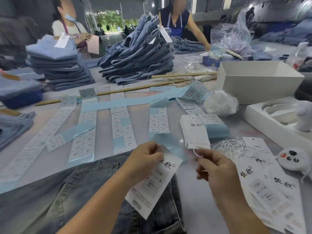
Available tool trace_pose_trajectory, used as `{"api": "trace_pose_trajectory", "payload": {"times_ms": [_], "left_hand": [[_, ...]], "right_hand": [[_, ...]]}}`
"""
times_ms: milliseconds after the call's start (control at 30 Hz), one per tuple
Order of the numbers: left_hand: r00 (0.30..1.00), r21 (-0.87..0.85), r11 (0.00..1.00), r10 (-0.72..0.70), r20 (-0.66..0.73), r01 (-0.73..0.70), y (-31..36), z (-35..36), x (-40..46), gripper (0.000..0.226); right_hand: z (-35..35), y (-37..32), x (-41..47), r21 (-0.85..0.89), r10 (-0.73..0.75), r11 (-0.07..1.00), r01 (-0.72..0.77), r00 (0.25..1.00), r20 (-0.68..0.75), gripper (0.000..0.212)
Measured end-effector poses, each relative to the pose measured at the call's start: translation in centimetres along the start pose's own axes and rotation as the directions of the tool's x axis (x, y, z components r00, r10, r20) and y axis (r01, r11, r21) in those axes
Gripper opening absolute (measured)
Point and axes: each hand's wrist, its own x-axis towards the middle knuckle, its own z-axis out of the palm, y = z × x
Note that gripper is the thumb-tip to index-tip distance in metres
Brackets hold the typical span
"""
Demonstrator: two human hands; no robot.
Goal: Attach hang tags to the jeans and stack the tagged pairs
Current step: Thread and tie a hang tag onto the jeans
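The left hand [146, 159] pinches the top corner of a white hang tag [152, 183], tilting its punched end toward the right hand [217, 171], which pinches a thin white string loop [196, 153], likely so the loop can be threaded through the tag's hole. The two hands sit close but not touching, just above the near edge of the bench [194, 196]. The jeans [59, 191] lie flat directly beneath the tag, waistband end near, within easy reach. More tags [194, 130] and loose strings [231, 146] wait just beyond the right hand; tagged stacks [59, 65] stand far left.
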Motion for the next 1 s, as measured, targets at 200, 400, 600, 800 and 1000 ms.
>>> {"api": "trace_pose_trajectory", "payload": {"times_ms": [200,400,600,800,1000], "left_hand": [[0.994,0.244,0.970,-0.025,0.104,-0.001,-2.4,-0.3,-3.2,0.010],[0.994,0.413,0.907,0.102,-0.042,-0.076,-4.1,0.3,-5.6,0.038],[0.984,0.010,0.985,0.174,-0.028,-0.173,-3.6,0.7,-6.9,0.015],[0.984,-0.089,0.981,0.176,0.004,-0.175,-3.2,1.1,-6.9,0.012],[0.982,-0.066,0.981,0.181,-0.062,-0.185,-3.6,1.2,-6.3,0.014]], "right_hand": [[2.4,-0.8,-3.1,0.101,0.019,0.994,-0.049,0.961,0.276,0.020],[4.0,-0.2,-4.8,0.034,0.040,0.998,-0.054,0.941,0.336,0.027],[4.8,0.2,-5.0,-0.017,0.068,0.998,-0.066,0.941,0.331,0.039],[4.9,0.4,-4.8,0.005,0.051,0.998,-0.055,0.959,0.280,0.038],[4.6,0.9,-4.4,-0.054,0.075,0.996,-0.064,0.968,0.238,0.041]]}}
